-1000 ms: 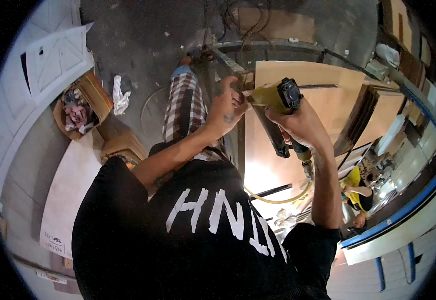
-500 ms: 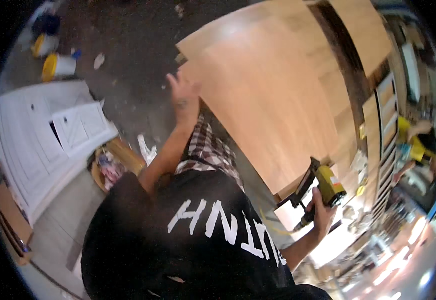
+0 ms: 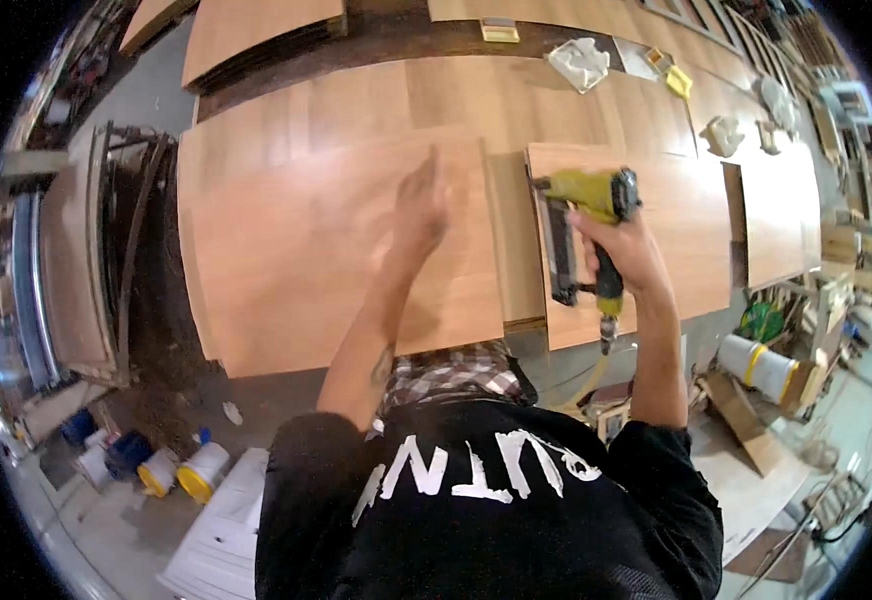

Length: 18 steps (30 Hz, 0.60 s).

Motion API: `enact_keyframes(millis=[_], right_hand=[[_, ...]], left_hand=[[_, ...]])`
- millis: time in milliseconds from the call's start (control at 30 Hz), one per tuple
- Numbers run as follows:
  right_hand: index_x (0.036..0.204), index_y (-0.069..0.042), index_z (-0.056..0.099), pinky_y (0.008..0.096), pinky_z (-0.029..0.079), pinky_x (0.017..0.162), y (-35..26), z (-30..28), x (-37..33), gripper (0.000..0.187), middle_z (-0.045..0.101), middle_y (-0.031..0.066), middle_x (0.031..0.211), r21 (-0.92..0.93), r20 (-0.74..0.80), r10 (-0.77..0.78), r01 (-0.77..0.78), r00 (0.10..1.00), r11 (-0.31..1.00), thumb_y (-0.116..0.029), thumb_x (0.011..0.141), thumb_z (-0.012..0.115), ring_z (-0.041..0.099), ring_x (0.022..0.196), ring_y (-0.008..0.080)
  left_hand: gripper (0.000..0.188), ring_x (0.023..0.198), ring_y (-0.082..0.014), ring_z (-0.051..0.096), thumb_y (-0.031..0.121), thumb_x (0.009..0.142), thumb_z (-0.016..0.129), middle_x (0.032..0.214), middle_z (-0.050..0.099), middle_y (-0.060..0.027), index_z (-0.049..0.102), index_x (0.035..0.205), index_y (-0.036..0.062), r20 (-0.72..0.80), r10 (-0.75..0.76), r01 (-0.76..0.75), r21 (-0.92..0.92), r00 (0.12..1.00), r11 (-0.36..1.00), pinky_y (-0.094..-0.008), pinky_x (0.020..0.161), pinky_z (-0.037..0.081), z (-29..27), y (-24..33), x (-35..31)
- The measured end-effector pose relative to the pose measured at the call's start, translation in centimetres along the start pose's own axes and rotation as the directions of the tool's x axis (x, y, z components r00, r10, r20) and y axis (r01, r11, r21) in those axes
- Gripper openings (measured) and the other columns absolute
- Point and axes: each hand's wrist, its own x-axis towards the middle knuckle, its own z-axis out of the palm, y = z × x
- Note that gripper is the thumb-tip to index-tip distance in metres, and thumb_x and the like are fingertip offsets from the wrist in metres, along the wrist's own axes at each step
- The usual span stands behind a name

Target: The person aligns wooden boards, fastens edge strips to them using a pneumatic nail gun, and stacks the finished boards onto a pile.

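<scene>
My right hand (image 3: 621, 245) is closed round the grip of a yellow and black nail gun (image 3: 588, 195), whose long dark magazine stands upright on the left. An air hose joins the bottom of its handle. Beneath the tool is a light wood panel (image 3: 676, 230), its left edge close by the magazine. My left hand (image 3: 418, 212) is over another wood panel (image 3: 296, 270) to the left, slightly blurred, with a finger stretched out and nothing seen in it. Whether it touches the panel I cannot tell. A narrow gap lies between the two panels.
More wood boards (image 3: 376, 85) lie underneath and beyond. Crumpled white plastic (image 3: 579, 65) and small yellow pieces (image 3: 678, 82) rest at the far right. Buckets (image 3: 201, 472) and a white door panel (image 3: 221, 525) are at lower left. A leaning frame (image 3: 106, 260) stands left.
My view has swung round to face the panels. My left hand has come from beside the panel's edge to over its surface. The nail gun, still in my right hand, is now over the right panel.
</scene>
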Motion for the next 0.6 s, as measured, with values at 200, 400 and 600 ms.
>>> enact_keyframes(millis=[200,400,600], right_hand=[[0.089,-0.005,0.057,0.0243,0.041,0.038,-1.4,1.9,9.6,0.015,0.051,-0.0008,0.057,0.092,0.143,0.004,-0.018,0.99,0.996,-0.014,0.084,0.069,0.048,0.041,0.0085],[0.08,-0.005,0.055,0.0245,0.042,0.037,-1.2,4.1,17.3,0.014,0.052,-0.0004,0.056,-0.288,0.141,-0.008,0.048,0.99,0.956,-0.013,0.083,0.066,0.049,0.042,0.0085],[0.079,-0.003,0.058,0.0285,0.045,0.038,-1.1,5.5,20.1,0.016,0.053,0.0021,0.057,-0.272,0.27,0.119,-0.043,0.956,0.961,-0.017,0.081,0.066,0.051,0.042,0.0119]], left_hand=[[0.086,0.094,-0.0352,0.061,-0.005,0.077,0.052,0.109,0.062,-0.021,0.004,0.148,-0.0046,0.239,-0.021,0.017,0.02,0.971,1.0,-0.0425,0.078,0.049,3.2,-2.1,5.0],[0.095,0.084,-0.0369,0.061,-0.005,0.072,0.058,0.096,0.061,-0.0268,-0.002,0.146,-0.0097,0.366,-0.178,0.111,0.195,0.914,0.974,-0.043,0.071,0.051,4.9,-1.7,5.9],[0.09,0.091,-0.0393,0.062,0.001,0.079,0.056,0.106,0.06,-0.0284,-0.003,0.147,-0.007,0.399,-0.306,0.415,-0.223,0.865,0.882,-0.043,0.075,0.052,6.0,-3.3,5.0]])
